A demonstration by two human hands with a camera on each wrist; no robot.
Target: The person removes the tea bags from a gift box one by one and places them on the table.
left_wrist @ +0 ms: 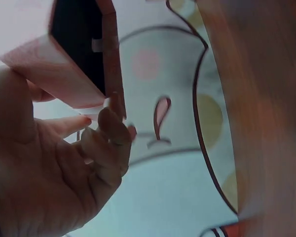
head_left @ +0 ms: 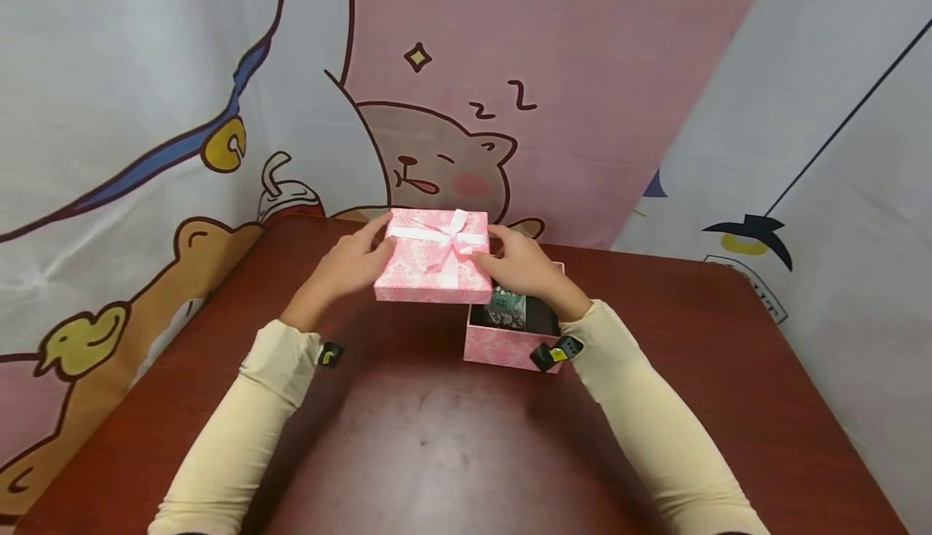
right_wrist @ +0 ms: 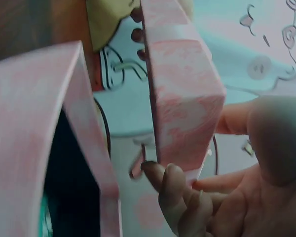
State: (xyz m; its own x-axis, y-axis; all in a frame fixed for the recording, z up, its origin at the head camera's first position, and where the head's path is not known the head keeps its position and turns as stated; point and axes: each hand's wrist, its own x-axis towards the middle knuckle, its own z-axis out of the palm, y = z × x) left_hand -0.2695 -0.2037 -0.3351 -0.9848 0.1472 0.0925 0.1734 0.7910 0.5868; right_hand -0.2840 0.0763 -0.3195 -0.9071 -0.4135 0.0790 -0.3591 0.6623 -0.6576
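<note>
Both hands hold a pink patterned gift box lid [head_left: 429, 264] with a pale ribbon and bow, raised above the table. The left hand [head_left: 353, 260] grips its left side, and the right hand [head_left: 526, 264] grips its right side. In the left wrist view the lid's dark hollow underside [left_wrist: 81, 39] shows above the left hand [left_wrist: 64, 153]. Below and to the right stands the uncovered pink box base [head_left: 502, 347], partly behind the right hand and wrist. Inside it lies a dark item with a green patterned label [head_left: 507, 308]; its kind is unclear.
The reddish-brown table [head_left: 437, 438] carries the box base. A cartoon-printed cloth [head_left: 582, 74] hangs behind the table and along its sides. Each wrist wears a dark strap with a yellow mark, such as the left strap [head_left: 331, 354].
</note>
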